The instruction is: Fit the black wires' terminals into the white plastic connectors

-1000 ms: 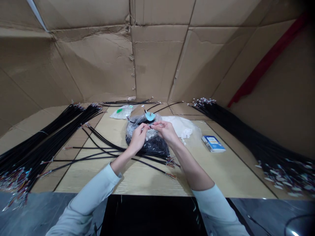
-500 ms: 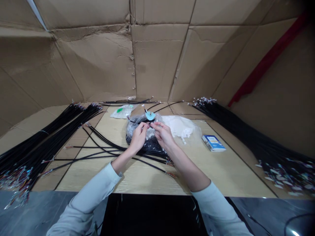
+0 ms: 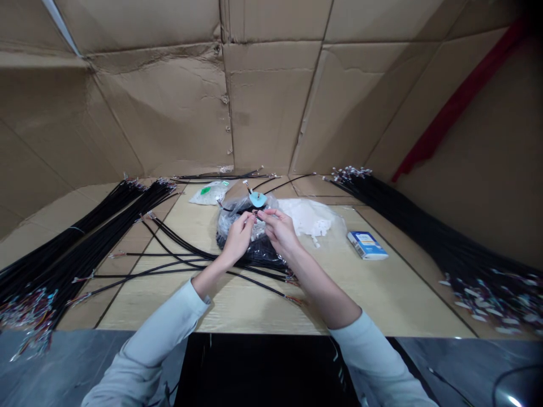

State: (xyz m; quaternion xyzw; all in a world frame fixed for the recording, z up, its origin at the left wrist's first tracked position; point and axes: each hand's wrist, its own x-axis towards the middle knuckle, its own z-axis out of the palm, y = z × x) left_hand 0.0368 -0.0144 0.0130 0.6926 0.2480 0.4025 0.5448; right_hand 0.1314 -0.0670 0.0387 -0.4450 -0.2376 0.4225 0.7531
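Note:
My left hand (image 3: 238, 236) and my right hand (image 3: 279, 230) meet over a clear plastic bag (image 3: 250, 240) that holds coiled black cables. The fingertips of both hands are pinched together around something small at the end of a thin cable; I cannot make out what it is. A light blue tag (image 3: 257, 198) sits on top of the bag just beyond my fingers. Loose black cables (image 3: 178, 257) with coloured wire ends run across the wooden table (image 3: 382, 294) under my forearms.
A thick bundle of black cables (image 3: 72, 249) lies at the left, another bundle (image 3: 436, 243) at the right. A small blue and white box (image 3: 367, 245) sits right of a bag of white parts (image 3: 311, 219). Cardboard walls (image 3: 263, 96) enclose the table.
Both hands stay pinched together above the bag. My right hand has drawn slightly left and toward me; the view has shifted a little.

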